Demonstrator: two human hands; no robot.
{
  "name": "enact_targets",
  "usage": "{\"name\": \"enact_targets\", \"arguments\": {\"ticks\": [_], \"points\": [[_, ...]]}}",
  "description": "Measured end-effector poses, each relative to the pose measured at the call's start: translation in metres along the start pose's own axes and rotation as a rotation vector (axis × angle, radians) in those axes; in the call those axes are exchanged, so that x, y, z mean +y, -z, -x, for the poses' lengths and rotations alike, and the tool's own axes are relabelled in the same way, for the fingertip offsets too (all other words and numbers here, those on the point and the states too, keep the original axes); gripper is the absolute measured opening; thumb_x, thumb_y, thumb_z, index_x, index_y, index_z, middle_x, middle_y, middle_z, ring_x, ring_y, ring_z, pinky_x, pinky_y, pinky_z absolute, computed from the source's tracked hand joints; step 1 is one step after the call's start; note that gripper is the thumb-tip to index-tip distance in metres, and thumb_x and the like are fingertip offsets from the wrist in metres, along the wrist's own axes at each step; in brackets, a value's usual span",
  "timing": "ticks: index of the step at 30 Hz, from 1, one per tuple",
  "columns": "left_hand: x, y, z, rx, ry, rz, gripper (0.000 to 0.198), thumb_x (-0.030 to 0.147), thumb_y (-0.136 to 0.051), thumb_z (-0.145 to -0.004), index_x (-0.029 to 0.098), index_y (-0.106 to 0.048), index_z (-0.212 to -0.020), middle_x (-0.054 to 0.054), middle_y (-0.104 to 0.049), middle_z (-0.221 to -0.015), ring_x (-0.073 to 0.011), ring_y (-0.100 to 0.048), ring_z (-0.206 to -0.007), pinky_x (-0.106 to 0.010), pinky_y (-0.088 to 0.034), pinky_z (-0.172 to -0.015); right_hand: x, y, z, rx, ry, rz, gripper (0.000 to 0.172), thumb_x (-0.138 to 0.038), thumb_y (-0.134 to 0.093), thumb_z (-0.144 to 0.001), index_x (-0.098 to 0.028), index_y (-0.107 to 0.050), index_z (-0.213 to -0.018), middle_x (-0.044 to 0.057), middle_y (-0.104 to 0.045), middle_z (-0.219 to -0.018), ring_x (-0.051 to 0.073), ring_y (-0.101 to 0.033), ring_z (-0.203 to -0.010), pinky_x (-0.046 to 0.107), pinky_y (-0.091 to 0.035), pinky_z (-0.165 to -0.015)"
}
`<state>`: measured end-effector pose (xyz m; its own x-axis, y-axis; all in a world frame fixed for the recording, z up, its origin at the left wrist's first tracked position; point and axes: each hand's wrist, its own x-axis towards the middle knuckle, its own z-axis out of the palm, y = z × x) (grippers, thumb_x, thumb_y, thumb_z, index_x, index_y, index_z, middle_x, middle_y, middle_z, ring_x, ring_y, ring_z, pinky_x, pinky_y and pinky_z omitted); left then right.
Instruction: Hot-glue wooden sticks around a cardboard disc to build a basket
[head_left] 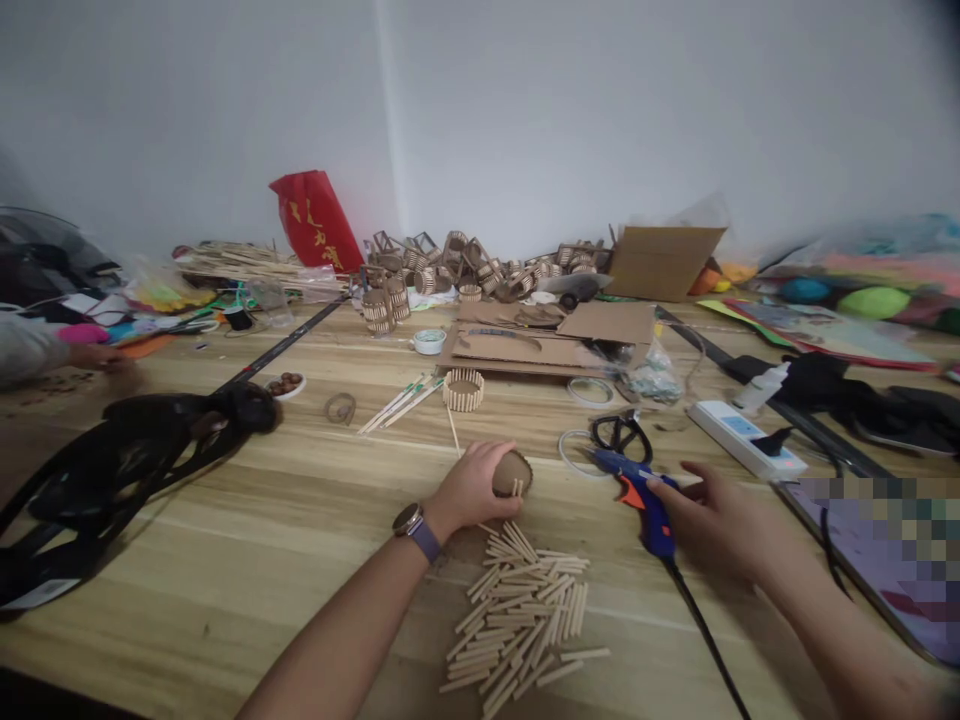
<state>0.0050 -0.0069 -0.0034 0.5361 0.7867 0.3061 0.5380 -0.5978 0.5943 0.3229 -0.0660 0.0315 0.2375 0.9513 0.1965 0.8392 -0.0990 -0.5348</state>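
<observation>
My left hand (pixel 472 485), with a watch on the wrist, is closed around a round brown cardboard disc (pixel 512 472) standing on the wooden table (pixel 262 540); a short stick or two stands against the disc's edge. My right hand (pixel 712 515) grips a blue hot glue gun (pixel 637 487) with an orange trigger, its nozzle pointing left toward the disc, its black cord trailing toward me. A heap of short wooden sticks (pixel 521 610) lies just in front of both hands.
A small stick ring (pixel 463 389), long skewers (pixel 401 402), black scissors (pixel 619 435), tape rings, a white power strip (pixel 746 440) and cardboard sheets (pixel 555 340) lie beyond. Finished stick baskets pile at the back. Black straps lie left; another person's hand (pixel 97 355) rests far left.
</observation>
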Motion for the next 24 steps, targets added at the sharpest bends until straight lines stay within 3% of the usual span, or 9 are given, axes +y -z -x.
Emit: {"name": "enact_targets", "arguments": {"ticks": [2,4,8,11,15,24], "points": [[0.000,0.000,0.000,-0.002,0.001,-0.003,0.072,0.026,-0.072,-0.065,0.015,-0.046,-0.131,-0.012,-0.054,-0.131,-0.0303,-0.048,-0.121,-0.046,-0.039,-0.106,-0.012,0.003,0.005,0.092,0.101,0.261,0.040,-0.052,-0.055,-0.080,-0.017,-0.068,-0.093,0.021,-0.068,-0.082,0.038,-0.064,-0.080,0.046,-0.046,-0.068],[0.000,0.000,0.000,-0.007,0.003,-0.005,0.072,0.026,-0.073,-0.065,0.015,-0.046,-0.131,-0.012,-0.054,-0.131,-0.0303,-0.047,-0.122,-0.046,-0.039,-0.106,-0.035,0.000,0.015,0.063,0.290,0.321,0.030,-0.043,-0.052,-0.083,-0.019,-0.069,-0.089,0.018,-0.068,-0.089,0.036,-0.062,-0.088,0.046,-0.045,-0.077],[-0.001,0.000,-0.001,-0.006,0.005,-0.005,0.072,0.027,-0.074,-0.065,0.017,-0.047,-0.131,-0.011,-0.054,-0.131,-0.0299,-0.047,-0.122,-0.046,-0.038,-0.107,-0.088,-0.023,0.038,-0.457,0.610,0.180,0.021,-0.022,-0.048,-0.086,-0.023,-0.069,-0.084,0.007,-0.070,-0.085,0.022,-0.063,-0.083,0.030,-0.046,-0.074],[-0.002,-0.001,-0.001,-0.001,0.000,-0.011,0.072,0.028,-0.074,-0.065,0.018,-0.046,-0.131,-0.011,-0.054,-0.131,-0.0296,-0.047,-0.122,-0.045,-0.037,-0.108,-0.107,-0.042,0.050,-0.585,0.627,0.246,0.017,-0.012,-0.053,-0.079,-0.022,-0.067,-0.077,0.005,-0.069,-0.085,0.020,-0.064,-0.083,0.025,-0.045,-0.070],[-0.003,-0.001,-0.001,0.000,-0.008,-0.008,0.071,0.029,-0.074,-0.066,0.017,-0.047,-0.130,-0.011,-0.054,-0.131,-0.0289,-0.048,-0.122,-0.044,-0.038,-0.108,-0.106,-0.056,0.051,-0.593,0.596,0.358,0.024,-0.003,-0.051,-0.076,-0.020,-0.068,-0.080,0.006,-0.068,-0.085,0.019,-0.066,-0.078,0.023,-0.043,-0.064],[-0.003,-0.001,-0.001,0.006,-0.017,-0.006,0.071,0.027,-0.075,-0.065,0.017,-0.047,-0.130,-0.011,-0.055,-0.130,-0.0291,-0.048,-0.121,-0.044,-0.039,-0.106,-0.110,-0.050,0.044,-0.590,0.600,0.382,0.017,-0.010,-0.049,-0.079,-0.016,-0.064,-0.082,0.009,-0.068,-0.086,0.019,-0.065,-0.073,0.025,-0.041,-0.061]]}}
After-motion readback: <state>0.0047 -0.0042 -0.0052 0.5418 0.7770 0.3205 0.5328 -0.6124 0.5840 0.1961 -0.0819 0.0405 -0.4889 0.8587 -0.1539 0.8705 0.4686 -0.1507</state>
